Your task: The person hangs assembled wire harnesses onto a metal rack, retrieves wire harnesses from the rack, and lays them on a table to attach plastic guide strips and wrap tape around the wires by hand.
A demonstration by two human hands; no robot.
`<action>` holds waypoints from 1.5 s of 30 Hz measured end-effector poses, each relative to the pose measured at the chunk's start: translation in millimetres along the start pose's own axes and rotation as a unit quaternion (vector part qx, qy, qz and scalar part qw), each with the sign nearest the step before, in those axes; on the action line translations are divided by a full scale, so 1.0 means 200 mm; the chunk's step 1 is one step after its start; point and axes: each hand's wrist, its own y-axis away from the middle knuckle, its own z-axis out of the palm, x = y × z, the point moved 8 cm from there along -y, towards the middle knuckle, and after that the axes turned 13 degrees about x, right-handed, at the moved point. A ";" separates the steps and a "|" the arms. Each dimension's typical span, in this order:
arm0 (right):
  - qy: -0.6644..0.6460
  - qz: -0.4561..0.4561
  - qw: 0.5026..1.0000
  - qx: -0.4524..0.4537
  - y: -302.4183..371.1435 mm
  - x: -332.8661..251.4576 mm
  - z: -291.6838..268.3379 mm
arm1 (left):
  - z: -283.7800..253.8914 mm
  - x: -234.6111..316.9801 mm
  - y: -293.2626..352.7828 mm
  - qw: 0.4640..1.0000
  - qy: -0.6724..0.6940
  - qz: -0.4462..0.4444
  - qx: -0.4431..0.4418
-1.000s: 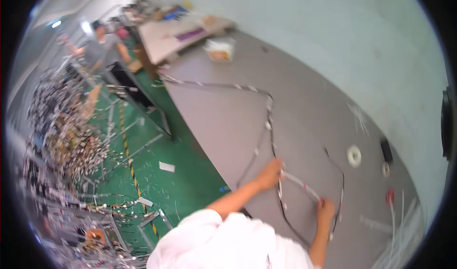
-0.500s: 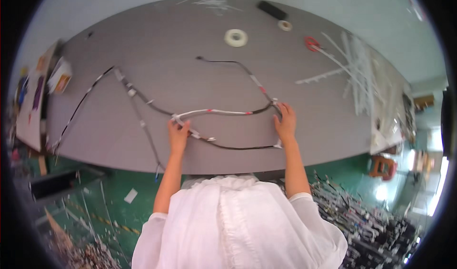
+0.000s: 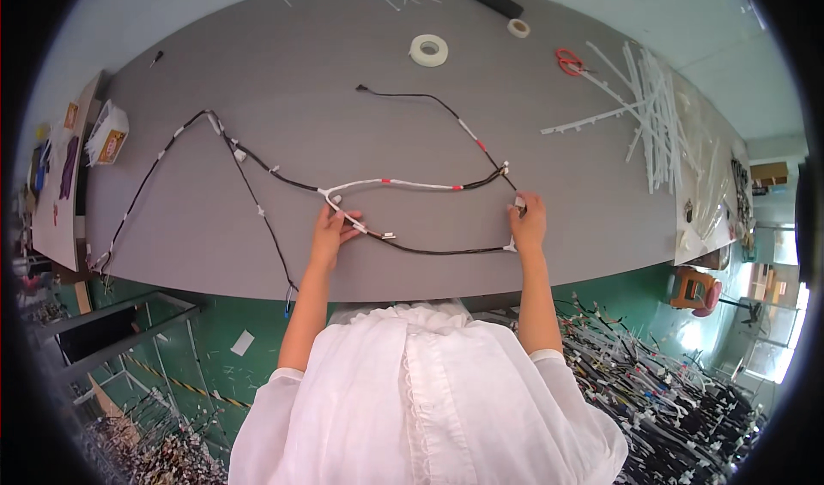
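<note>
A long wiring harness (image 3: 296,182) with black and white wrapped branches lies across the grey table. My left hand (image 3: 330,238) is closed on its lower white-wrapped branch, just below the white fork. Farther right, my right hand (image 3: 530,221) pinches the harness's right end beside a small white piece (image 3: 519,202). Between my hands, one branch with red bands (image 3: 421,184) runs above and a black branch (image 3: 438,251) curves below. A thin black branch (image 3: 421,96) reaches away from me to a small black connector (image 3: 361,88).
White tape (image 3: 428,51), a smaller roll (image 3: 518,28) and a black oblong object (image 3: 495,1) lie at the far side. Red-handled scissors (image 3: 569,62) are near white plastic strips (image 3: 657,124). A white box (image 3: 108,133) stands left. Bundled harnesses (image 3: 661,399) hang below right.
My right hand has slid off the right junction, down along the cable toward me. My left hand has shifted from the white fork onto the lower branch. The whole view has shifted slightly.
</note>
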 end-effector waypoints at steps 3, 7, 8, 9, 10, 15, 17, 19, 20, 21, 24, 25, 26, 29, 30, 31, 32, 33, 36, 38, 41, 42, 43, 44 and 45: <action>0.057 0.015 0.998 0.030 -0.05 0.00 0.01 | -0.05 0.04 -0.01 0.997 -0.077 -0.002 0.019; 0.089 0.089 0.985 -0.116 -0.14 0.06 0.13 | -0.17 0.35 0.04 0.861 -0.380 0.269 0.206; 0.109 0.120 0.973 -0.167 -0.15 0.10 0.16 | -0.15 0.40 0.05 0.857 -0.366 0.300 0.201; 0.127 0.151 0.959 -0.202 -0.16 0.13 0.17 | -0.05 0.48 0.09 0.797 -0.408 0.421 0.144; 0.137 0.155 0.955 -0.213 -0.17 0.14 0.17 | 0.05 0.53 0.15 0.719 -0.439 0.533 0.083; 0.055 -0.015 0.985 -0.165 -0.22 0.03 0.14 | 0.22 0.52 0.03 0.673 -0.584 0.448 -0.081; 0.077 -0.024 0.980 -0.180 -0.19 0.04 0.17 | 0.20 0.47 -0.05 0.703 -0.622 0.325 -0.119; 0.091 -0.030 0.976 -0.196 -0.18 0.05 0.20 | 0.21 0.41 -0.07 0.649 -0.671 0.300 -0.195; 0.102 -0.030 0.977 -0.183 -0.19 0.05 0.21 | 0.20 0.40 -0.08 0.646 -0.671 0.300 -0.206; 0.118 -0.028 0.980 -0.158 -0.21 0.06 0.20 | 0.21 0.40 -0.08 0.650 -0.651 0.326 -0.219; -0.195 0.231 0.953 0.026 -0.29 0.22 0.04 | 0.16 0.40 -0.07 0.642 -0.619 0.401 -0.211; -0.323 0.289 0.898 0.081 -0.30 0.26 -0.02 | 0.15 0.43 -0.05 0.628 -0.599 0.461 -0.188; -0.419 0.385 0.811 0.133 -0.29 0.33 -0.09 | 0.12 0.40 -0.06 0.626 -0.608 0.450 -0.190; -0.667 0.354 0.645 0.117 -0.42 0.28 -0.36 | -0.02 0.50 -0.12 0.704 -0.542 0.458 -0.029; -0.717 0.299 0.623 0.089 -0.47 0.24 -0.48 | -0.10 0.59 -0.11 0.744 -0.442 0.493 0.086; -0.772 0.306 0.546 0.112 -0.49 0.26 -0.60 | -0.22 0.65 -0.12 0.786 -0.331 0.483 0.200; -0.799 0.305 0.490 0.168 -0.51 0.32 -0.72 | -0.22 0.67 -0.11 0.755 -0.338 0.520 0.212; -0.757 0.286 0.537 0.240 -0.50 0.40 -0.85 | -0.27 0.65 -0.18 0.808 -0.281 0.465 0.229; -0.708 0.178 0.620 0.287 -0.47 0.60 -1.00 | -0.33 0.59 -0.38 0.889 -0.160 0.381 0.197; -0.666 0.347 0.603 0.268 -0.36 0.89 -0.79 | -0.33 0.53 -0.53 0.924 -0.101 0.346 0.129; -0.583 0.571 0.517 0.260 -0.02 1.23 -0.37 | -0.34 0.27 -0.80 0.996 -0.017 0.072 0.040; -0.423 0.652 0.606 0.171 0.06 1.31 -0.32 | -0.33 0.23 -0.87 0.998 0.044 0.020 0.049; -0.373 0.640 0.642 0.199 0.07 1.35 -0.30 | -0.31 0.26 -0.89 0.995 0.069 0.066 -0.005; -0.411 0.638 0.631 0.159 0.03 1.35 -0.24 | -0.30 0.26 -0.93 0.995 0.072 0.063 0.016; -0.449 0.612 0.631 0.162 -0.02 1.34 -0.23 | -0.34 0.27 -0.92 0.992 0.032 0.104 0.064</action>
